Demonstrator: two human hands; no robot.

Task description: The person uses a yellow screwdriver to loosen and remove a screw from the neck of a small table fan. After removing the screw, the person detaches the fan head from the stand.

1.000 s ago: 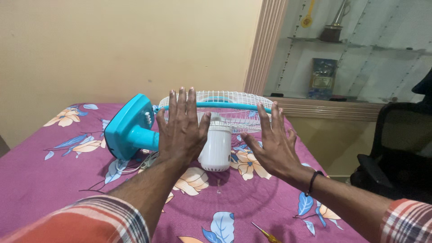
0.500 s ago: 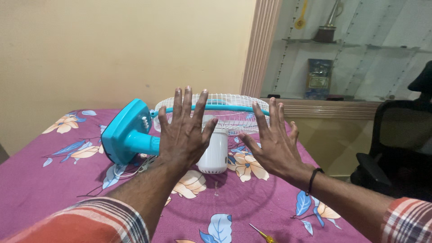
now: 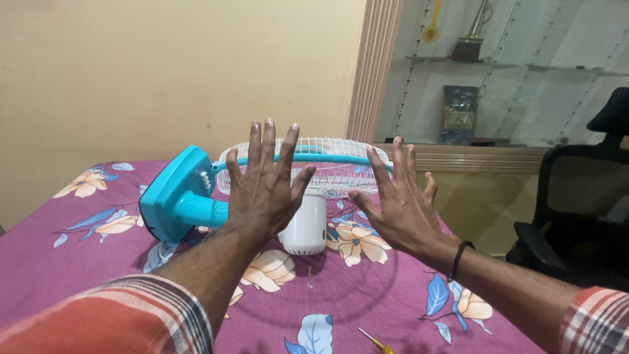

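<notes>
Table fan (image 3: 249, 190): lies tipped over on a bed, on a magenta sheet (image 3: 59, 262) printed with cream and blue flowers. Base (image 3: 173, 193) of smooth turquoise plastic, rounded-square, standing on edge at the left, with a short turquoise neck running toward the motor. Motor housing (image 3: 304, 226) of white plastic, cylindrical, slotted at its lower end. Guard (image 3: 327, 164) of thin white wire mesh, round and shallow, ringed by a turquoise band, lying almost flat behind the motor.

Hidden or unclear: the neck's joint with the motor is covered by the left hand; any blades inside the guard cannot be made out; a thin pale cord beneath the base is only partly seen. A screwdriver (image 3: 373, 341) with yellow handle is cut off at the lower edge. A black chair (image 3: 576, 223) is cropped at the right.

Left hand (image 3: 265, 187): raised, palm toward the fan, fingers spread wide, holding nothing. Right hand (image 3: 400, 206): likewise flat and open, fingers fanned, empty, a dark band at the wrist. Plaid sleeves cover both forearms' near ends.
</notes>
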